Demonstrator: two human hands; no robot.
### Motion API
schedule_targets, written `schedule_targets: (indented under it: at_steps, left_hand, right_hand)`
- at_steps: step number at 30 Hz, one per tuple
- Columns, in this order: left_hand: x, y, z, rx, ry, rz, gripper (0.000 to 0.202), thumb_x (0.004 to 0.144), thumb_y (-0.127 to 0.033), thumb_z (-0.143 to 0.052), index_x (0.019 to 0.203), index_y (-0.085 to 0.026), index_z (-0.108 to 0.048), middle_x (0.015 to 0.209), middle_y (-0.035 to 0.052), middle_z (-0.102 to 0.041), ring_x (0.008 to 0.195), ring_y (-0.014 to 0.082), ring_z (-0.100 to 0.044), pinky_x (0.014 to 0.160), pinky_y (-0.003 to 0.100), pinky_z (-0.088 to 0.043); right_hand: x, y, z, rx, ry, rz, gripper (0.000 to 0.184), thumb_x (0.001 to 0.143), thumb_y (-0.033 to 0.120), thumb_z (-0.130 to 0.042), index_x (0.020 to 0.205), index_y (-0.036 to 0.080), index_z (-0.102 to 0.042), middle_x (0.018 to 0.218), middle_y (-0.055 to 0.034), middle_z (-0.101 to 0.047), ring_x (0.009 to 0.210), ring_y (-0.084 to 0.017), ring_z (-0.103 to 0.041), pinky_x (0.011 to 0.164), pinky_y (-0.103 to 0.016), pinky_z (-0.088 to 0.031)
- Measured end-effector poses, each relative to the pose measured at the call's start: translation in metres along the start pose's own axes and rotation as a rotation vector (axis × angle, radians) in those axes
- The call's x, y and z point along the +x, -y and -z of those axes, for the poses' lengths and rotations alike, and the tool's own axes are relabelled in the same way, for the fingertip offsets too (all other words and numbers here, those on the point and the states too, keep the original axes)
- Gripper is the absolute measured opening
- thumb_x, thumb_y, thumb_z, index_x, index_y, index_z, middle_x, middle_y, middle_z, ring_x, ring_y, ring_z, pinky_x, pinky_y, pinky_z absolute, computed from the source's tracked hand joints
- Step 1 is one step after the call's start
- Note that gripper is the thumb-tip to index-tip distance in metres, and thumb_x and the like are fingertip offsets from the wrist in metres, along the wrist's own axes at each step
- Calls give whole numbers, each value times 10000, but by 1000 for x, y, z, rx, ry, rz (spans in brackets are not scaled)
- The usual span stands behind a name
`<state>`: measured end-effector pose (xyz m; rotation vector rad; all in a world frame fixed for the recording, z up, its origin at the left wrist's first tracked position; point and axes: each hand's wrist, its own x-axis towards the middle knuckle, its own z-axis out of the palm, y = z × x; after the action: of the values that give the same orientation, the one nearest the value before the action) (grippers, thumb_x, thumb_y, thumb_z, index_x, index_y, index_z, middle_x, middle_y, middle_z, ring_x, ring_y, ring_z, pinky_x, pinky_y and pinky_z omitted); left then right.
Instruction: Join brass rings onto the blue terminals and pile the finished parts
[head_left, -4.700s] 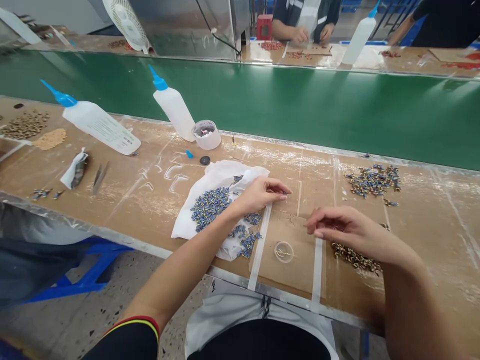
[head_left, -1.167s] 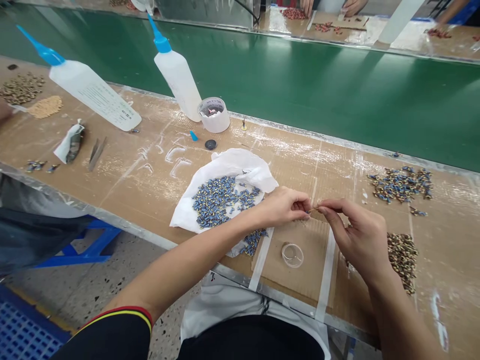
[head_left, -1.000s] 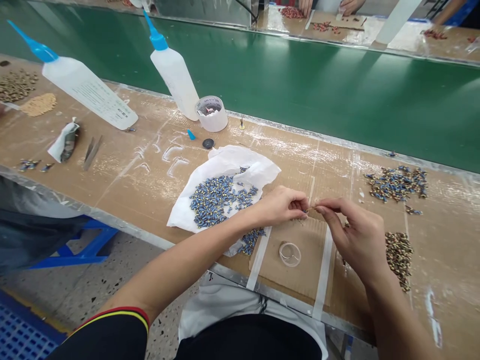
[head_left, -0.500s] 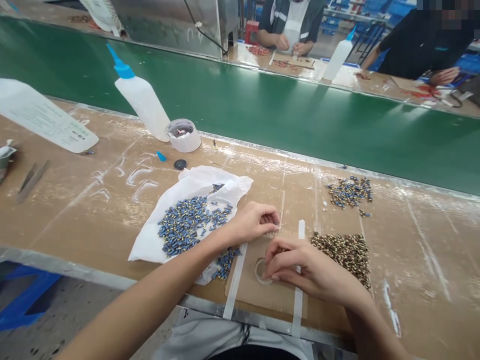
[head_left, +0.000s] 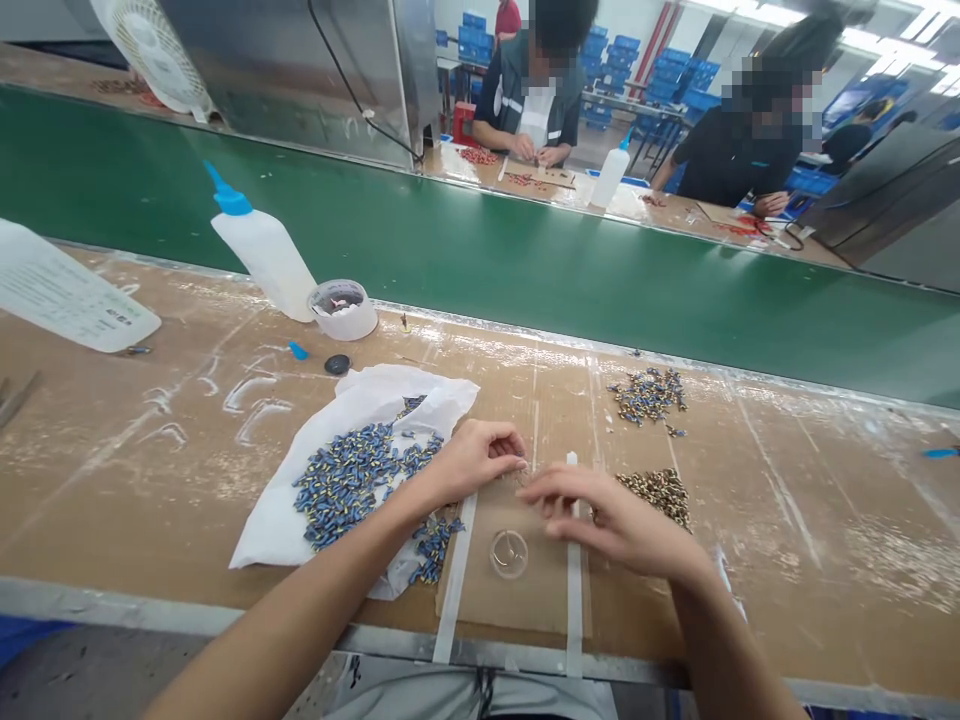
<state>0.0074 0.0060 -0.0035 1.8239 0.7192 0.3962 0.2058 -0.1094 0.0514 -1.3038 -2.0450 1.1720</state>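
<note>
My left hand (head_left: 480,455) rests by the edge of a white bag (head_left: 352,470) heaped with small blue parts (head_left: 349,480); its fingers are curled in a pinch on something too small to name. My right hand (head_left: 607,515) meets it fingertip to fingertip over a taped cardboard pad (head_left: 525,580), fingers drawn together. A small clear round dish (head_left: 508,553) sits on the pad just below both hands. A heap of dark gold-speckled parts (head_left: 660,490) lies right beside my right hand.
A squeeze bottle with a blue nozzle (head_left: 259,250) and a white cup (head_left: 343,308) stand at the back left. Another pile of blue parts (head_left: 649,393) lies further back. A green conveyor belt (head_left: 525,250) runs behind; other people work across it.
My right hand lifted from the clear dish and came back up to my left hand's fingertips. The view tilted upward, showing more of the far side.
</note>
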Motion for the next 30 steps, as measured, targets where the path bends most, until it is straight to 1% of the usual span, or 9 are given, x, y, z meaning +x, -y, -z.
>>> schedule_targets:
  at_steps: [4,6,8,11,14,18,23,27,30]
  left_hand:
    - [0,0,2,-11,-32,3,113,807,-243,-655,820,-132,-671,743,21,-674,701,126,-597,670,225,-453]
    - [0,0,2,-15,-42,-4,116,810,-251,-653,819,-137,-671,747,20,-675,707,128,-601,671,225,-455]
    - [-1,1,0,-8,-50,-11,119,809,-258,-653,816,-141,-673,734,15,-670,695,126,-598,662,223,-452]
    - [-2,4,-2,17,-32,-27,115,793,-258,-669,803,-144,-674,705,7,-659,678,123,-592,651,217,-446]
    - [-3,4,-2,31,-2,-35,106,778,-248,-675,793,-143,-671,699,4,-659,675,122,-595,650,214,-446]
    - [3,-2,0,40,-1,-6,108,762,-243,-674,791,-139,-680,704,13,-672,686,132,-612,650,219,-450]
    - [22,-7,-2,-26,5,18,118,763,-244,-656,812,-138,-673,665,6,-660,610,128,-603,589,223,-441]
    - [29,-2,-7,-75,-21,45,152,773,-248,-643,865,-131,-675,682,11,-666,630,132,-615,608,233,-470]
    - [27,4,-9,-80,-42,42,195,791,-262,-637,915,-123,-696,735,35,-695,673,143,-626,640,246,-486]
  right_hand:
    - [-18,-28,28,-338,-367,-278,194,929,234,-503,998,204,-682,915,-47,-708,803,-177,-640,706,-317,-482]
    - [-23,-43,34,-455,-361,-324,176,889,202,-512,916,200,-685,857,-40,-699,772,-188,-639,684,-321,-473]
    - [-24,-54,34,-470,-267,-286,193,864,153,-503,876,211,-686,888,-39,-689,817,-191,-644,720,-326,-482]
    - [-23,-60,28,-458,-163,-233,234,861,118,-486,872,223,-694,932,-49,-675,872,-196,-642,774,-338,-487]
    - [-21,-63,23,-460,-149,-215,232,878,131,-482,902,223,-694,920,-53,-676,856,-205,-642,763,-343,-482]
    - [-11,-73,18,-450,-256,-190,192,889,183,-491,901,204,-682,871,-58,-666,801,-210,-627,729,-346,-471]
    - [15,-78,21,-373,-427,-172,140,856,206,-532,807,189,-661,890,-82,-633,855,-224,-598,804,-384,-471]
    - [34,-69,23,-170,-515,-178,124,849,250,-563,835,176,-661,833,-70,-671,790,-206,-627,771,-382,-500]
    - [44,-64,9,45,-556,-179,231,888,350,-550,963,161,-659,873,-75,-713,783,-190,-665,743,-358,-537]
